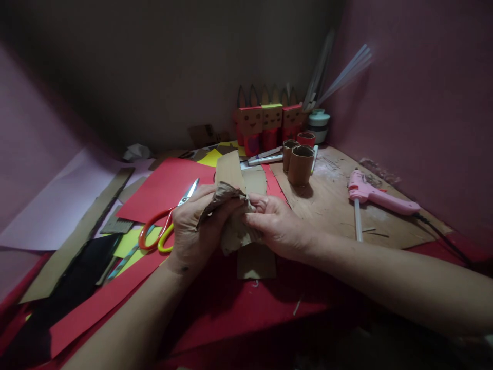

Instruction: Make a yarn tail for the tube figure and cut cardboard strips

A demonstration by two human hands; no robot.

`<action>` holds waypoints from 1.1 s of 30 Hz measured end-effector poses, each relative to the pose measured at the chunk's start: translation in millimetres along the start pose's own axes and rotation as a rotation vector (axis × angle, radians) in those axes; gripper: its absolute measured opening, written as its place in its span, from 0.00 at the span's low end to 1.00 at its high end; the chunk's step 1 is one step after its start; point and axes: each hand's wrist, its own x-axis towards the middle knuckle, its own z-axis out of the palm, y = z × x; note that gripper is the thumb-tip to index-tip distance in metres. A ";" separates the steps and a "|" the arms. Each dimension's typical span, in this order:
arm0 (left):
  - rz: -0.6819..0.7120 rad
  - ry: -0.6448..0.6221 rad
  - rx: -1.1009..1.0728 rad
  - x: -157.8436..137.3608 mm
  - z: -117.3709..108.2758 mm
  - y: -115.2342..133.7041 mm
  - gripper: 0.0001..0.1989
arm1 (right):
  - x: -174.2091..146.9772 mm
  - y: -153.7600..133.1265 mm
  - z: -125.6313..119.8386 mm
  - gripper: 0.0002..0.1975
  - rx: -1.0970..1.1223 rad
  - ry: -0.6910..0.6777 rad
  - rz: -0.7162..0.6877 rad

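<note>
Both hands meet in the middle of the view on a piece of brown cardboard [231,164], its surface layer peeled and crumpled. My left hand [200,221] is closed around its left side, fingers partly hidden behind the torn paper. With thumb and fingers pinched, my right hand [279,223] grips its right edge. Beneath the hands, another cardboard piece [257,264] lies on the red table cover [246,313]. Scissors [165,226] with red and yellow handles rest just left of my left hand, blades pointing away.
Right of the hands, a pink glue gun [379,194] with a cord lies on a wooden board [331,216]. Cardboard tubes [301,167] stand near the back, before several red figures with cardboard faces [252,123]. Red paper [162,185] and a long cardboard strip [82,226] spread leftward.
</note>
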 end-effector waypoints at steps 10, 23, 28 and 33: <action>0.058 0.123 0.246 0.7 -6.2 8.2 0.04 | -2.8 -2.4 4.9 0.11 -0.065 -0.044 -0.005; 0.136 -0.021 0.040 -4.4 -1.3 6.7 0.08 | -0.9 -5.2 2.5 0.09 -0.017 0.066 0.118; 0.179 -0.144 0.044 -4.0 -4.0 -2.0 0.12 | 0.2 -6.5 2.0 0.11 0.035 0.049 0.110; 0.391 -0.097 0.207 -6.3 -9.1 -5.1 0.12 | -1.0 -4.0 0.5 0.08 0.059 0.033 0.126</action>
